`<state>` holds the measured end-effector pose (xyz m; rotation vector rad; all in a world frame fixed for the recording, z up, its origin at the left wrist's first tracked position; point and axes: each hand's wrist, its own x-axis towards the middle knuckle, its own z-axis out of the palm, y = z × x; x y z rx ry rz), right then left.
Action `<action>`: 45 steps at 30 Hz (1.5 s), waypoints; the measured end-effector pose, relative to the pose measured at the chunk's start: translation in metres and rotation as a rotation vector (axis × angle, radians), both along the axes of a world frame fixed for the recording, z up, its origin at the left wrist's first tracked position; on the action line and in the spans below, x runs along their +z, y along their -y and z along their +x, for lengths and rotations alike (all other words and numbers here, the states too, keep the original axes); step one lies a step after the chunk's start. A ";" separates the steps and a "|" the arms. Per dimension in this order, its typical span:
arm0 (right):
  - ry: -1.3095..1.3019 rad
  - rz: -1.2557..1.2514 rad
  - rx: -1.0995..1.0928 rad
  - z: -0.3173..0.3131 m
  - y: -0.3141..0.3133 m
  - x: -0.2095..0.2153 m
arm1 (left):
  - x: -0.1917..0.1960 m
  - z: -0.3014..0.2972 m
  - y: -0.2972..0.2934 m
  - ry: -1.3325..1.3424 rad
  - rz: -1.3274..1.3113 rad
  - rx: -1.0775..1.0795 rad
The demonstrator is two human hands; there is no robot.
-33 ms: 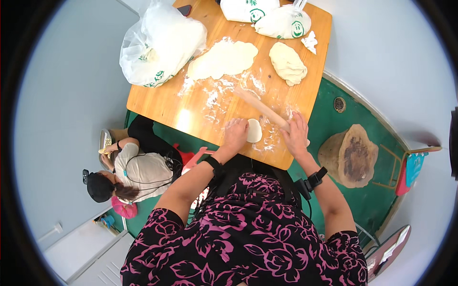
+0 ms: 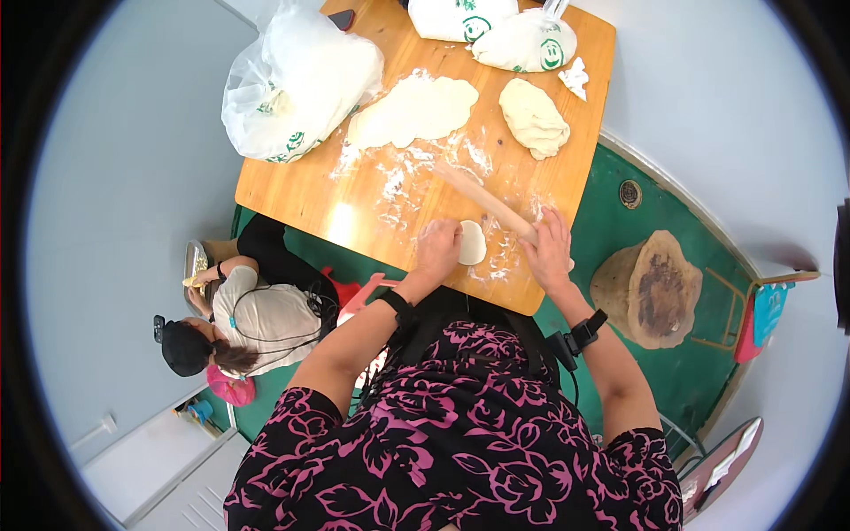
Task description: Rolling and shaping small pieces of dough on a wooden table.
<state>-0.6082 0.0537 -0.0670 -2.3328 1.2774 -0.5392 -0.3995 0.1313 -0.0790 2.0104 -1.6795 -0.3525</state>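
Note:
A small round dough disc (image 2: 473, 242) lies on the floured wooden table (image 2: 301, 190) near its front edge. My left hand (image 2: 437, 249) pinches the disc's left edge with curled fingers. My right hand (image 2: 548, 252) lies over the near end of a wooden rolling pin (image 2: 485, 201), which slants away to the upper left, just past the disc. Loose flour is scattered around both hands.
Farther back on the table are a flat sheet of dough (image 2: 412, 111), a dough lump (image 2: 533, 117), a big clear plastic bag (image 2: 297, 80) and two white bags (image 2: 522, 40). A person (image 2: 257, 310) sits on the floor at left. A wood stump (image 2: 651, 288) stands at right.

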 end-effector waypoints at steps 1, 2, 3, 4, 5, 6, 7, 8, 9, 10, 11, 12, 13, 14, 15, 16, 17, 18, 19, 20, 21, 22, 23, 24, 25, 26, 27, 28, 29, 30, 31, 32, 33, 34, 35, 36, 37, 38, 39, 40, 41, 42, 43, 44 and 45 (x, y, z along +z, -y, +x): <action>0.000 -0.001 -0.002 0.002 0.001 0.000 | -0.001 0.000 0.002 -0.175 -0.008 0.088; 0.020 -0.008 -0.003 0.004 0.001 0.001 | -0.004 0.001 0.004 -0.349 -0.016 0.178; 0.039 -0.015 -0.003 0.006 0.001 0.001 | -0.007 0.005 0.006 -0.349 -0.017 0.179; 0.039 -0.016 -0.001 0.007 0.001 0.002 | -0.010 0.012 0.010 -0.463 -0.006 0.291; 0.055 -0.025 -0.013 0.008 0.002 0.001 | -0.010 0.018 0.014 -0.578 0.004 0.400; 0.072 -0.034 -0.024 0.010 0.003 0.000 | -0.009 0.023 0.016 -0.578 0.002 0.400; 0.073 -0.036 -0.022 0.012 0.003 -0.001 | -0.008 0.028 0.017 -0.787 0.071 0.522; 0.049 -0.005 -0.021 0.015 0.003 -0.001 | -0.009 0.032 0.018 -0.996 0.139 0.644; 0.026 0.027 -0.020 0.019 0.003 -0.002 | -0.009 0.034 0.017 -1.027 0.126 0.634; 0.030 0.024 -0.015 0.023 0.002 -0.002 | -0.010 0.034 0.015 -1.024 0.119 0.637; 0.028 0.040 0.000 0.028 -0.002 -0.003 | -0.010 0.033 0.011 -1.062 0.144 0.639; 0.026 0.056 0.016 0.033 -0.006 -0.003 | -0.010 0.032 0.007 -1.099 0.169 0.641; 0.030 0.056 0.017 0.038 -0.011 -0.004 | -0.010 0.031 0.003 -1.096 0.167 0.642; 0.008 0.049 0.050 0.042 -0.017 -0.004 | -0.003 0.026 0.001 -1.125 0.263 0.644; -0.014 0.042 0.084 0.046 -0.022 -0.004 | 0.001 0.023 0.000 -1.152 0.361 0.645; -0.012 0.045 0.082 0.049 -0.024 -0.005 | 0.000 0.023 0.000 -1.150 0.363 0.645; -0.064 0.040 0.119 0.052 -0.027 -0.004 | 0.000 0.023 -0.001 -1.161 0.375 0.659; -0.116 0.036 0.155 0.054 -0.029 -0.004 | 0.000 0.023 -0.002 -1.172 0.387 0.673; -0.115 0.039 0.156 0.054 -0.029 -0.007 | 0.000 0.022 -0.003 -1.171 0.389 0.676; -0.165 -0.082 0.187 0.055 -0.027 -0.008 | -0.001 0.021 -0.002 -1.164 0.381 0.693; -0.215 -0.203 0.217 0.056 -0.025 -0.009 | -0.001 0.020 -0.002 -1.157 0.373 0.709; -0.216 -0.201 0.218 0.056 -0.017 -0.010 | -0.001 0.021 -0.002 -1.158 0.374 0.711; -0.241 -0.208 0.208 0.059 -0.003 -0.001 | -0.001 0.021 -0.001 -1.158 0.378 0.717; -0.270 -0.214 0.193 0.061 0.007 0.005 | -0.001 0.020 -0.001 -1.159 0.385 0.719; -0.274 -0.212 0.193 0.061 0.011 0.007 | -0.002 0.019 -0.002 -1.163 0.387 0.718; -0.284 -0.192 0.188 0.063 0.016 0.008 | -0.002 0.020 -0.002 -1.161 0.369 0.724; -0.293 -0.171 0.183 0.064 0.019 0.009 | -0.002 0.020 -0.001 -1.159 0.349 0.731; -0.294 -0.173 0.186 0.062 0.010 0.008 | -0.002 0.020 -0.002 -1.161 0.347 0.732; -0.292 -0.142 0.253 0.059 -0.006 0.006 | 0.000 0.019 -0.002 -1.152 0.352 0.751; -0.290 -0.109 0.320 0.058 -0.015 0.003 | 0.001 0.018 -0.002 -1.143 0.359 0.769; -0.289 -0.111 0.324 0.059 -0.013 -0.002 | 0.001 0.018 -0.001 -1.143 0.355 0.772; -0.316 -0.178 0.298 0.061 -0.011 -0.004 | 0.001 0.018 -0.001 -1.141 0.351 0.754; -0.343 -0.245 0.272 0.061 -0.008 -0.006 | 0.000 0.018 -0.001 -1.139 0.346 0.736; -0.342 -0.244 0.275 0.059 0.005 -0.009 | 0.000 0.017 -0.001 -1.138 0.346 0.740; -0.314 -0.161 0.195 0.060 0.025 0.002 | 0.002 0.015 0.000 -1.158 0.341 0.756; -0.284 -0.082 0.114 0.062 0.036 0.008 | 0.003 0.016 0.001 -1.177 0.332 0.768; -0.283 -0.083 0.110 0.064 0.032 0.005 | 0.004 0.019 0.000 -1.176 0.333 0.764; -0.286 -0.099 0.139 0.065 0.028 0.000 | 0.002 0.020 -0.001 -1.151 0.354 0.748; -0.286 -0.114 0.175 0.066 0.021 -0.002 | 0.002 0.020 -0.003 -1.126 0.373 0.740; -0.287 -0.117 0.182 0.064 0.010 -0.002 | 0.001 0.020 -0.002 -1.129 0.368 0.745; -0.286 -0.100 0.258 0.062 -0.006 0.000 | 0.002 0.021 -0.002 -1.146 0.375 0.737; -0.284 -0.082 0.333 0.061 -0.015 0.001 | 0.002 0.021 -0.003 -1.162 0.383 0.728; -0.283 -0.080 0.337 0.062 -0.012 -0.002 | 0.003 0.021 -0.004 -1.162 0.383 0.733; -0.311 -0.116 0.275 0.063 -0.002 -0.002 | 0.003 0.021 -0.003 -1.162 0.397 0.721; -0.339 -0.151 0.211 0.064 0.006 -0.003 | 0.003 0.021 -0.002 -1.163 0.413 0.708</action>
